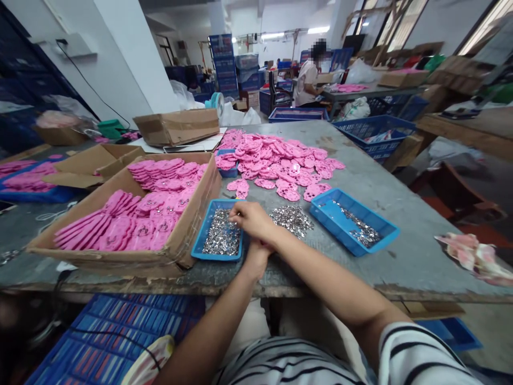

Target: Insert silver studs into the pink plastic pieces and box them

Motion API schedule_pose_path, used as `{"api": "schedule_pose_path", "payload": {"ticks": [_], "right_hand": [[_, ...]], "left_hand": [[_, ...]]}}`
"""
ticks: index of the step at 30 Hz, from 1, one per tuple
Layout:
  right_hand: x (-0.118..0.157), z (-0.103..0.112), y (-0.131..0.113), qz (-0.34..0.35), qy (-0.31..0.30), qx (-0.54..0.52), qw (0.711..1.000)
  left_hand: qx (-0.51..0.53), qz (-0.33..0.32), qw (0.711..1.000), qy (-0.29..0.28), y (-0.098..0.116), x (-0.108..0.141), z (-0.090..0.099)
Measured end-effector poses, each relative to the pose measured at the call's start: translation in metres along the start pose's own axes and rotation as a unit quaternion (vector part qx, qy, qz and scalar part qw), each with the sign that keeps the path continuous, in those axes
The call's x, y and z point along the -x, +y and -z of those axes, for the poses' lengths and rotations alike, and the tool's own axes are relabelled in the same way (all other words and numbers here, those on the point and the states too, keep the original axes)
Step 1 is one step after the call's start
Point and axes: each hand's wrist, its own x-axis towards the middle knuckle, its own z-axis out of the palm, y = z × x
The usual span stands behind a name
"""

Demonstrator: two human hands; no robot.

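Head view: the right hand [253, 218], fingers curled closed, is over the right edge of a tray [217, 257] of metal bits [220, 238]; any grip is unclear. The left hand [257, 258] is beneath the right wrist, its finger state impossible to tell. Pink pieces [276, 158] lie heaped beyond.

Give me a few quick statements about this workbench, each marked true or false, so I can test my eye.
1. The right hand is over a blue tray of small metal pieces. True.
2. All the pink pieces are inside boxes. False: many pink pieces lie loose on the table.
3. A loose metal pile lies between that tray and another blue tray. True.
4. Nobody else is in view. False: another person is further back.
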Motion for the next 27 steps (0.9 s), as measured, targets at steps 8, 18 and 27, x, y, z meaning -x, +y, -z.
{"api": "schedule_pose_path", "payload": {"ticks": [8,18,27], "right_hand": [[0.082,0.036,0.045,-0.192,0.146,-0.316,0.918],[0.092,0.013,0.046,-0.217,0.128,-0.389,0.886],[0.097,0.013,0.053,-0.193,0.159,-0.292,0.923]], "left_hand": [[-0.029,-0.029,0.999,0.026,0.002,0.002,0.004],[-0.096,-0.060,0.991,0.075,-0.005,-0.003,0.008],[-0.052,-0.072,0.993,0.071,-0.004,-0.003,0.008]]}}
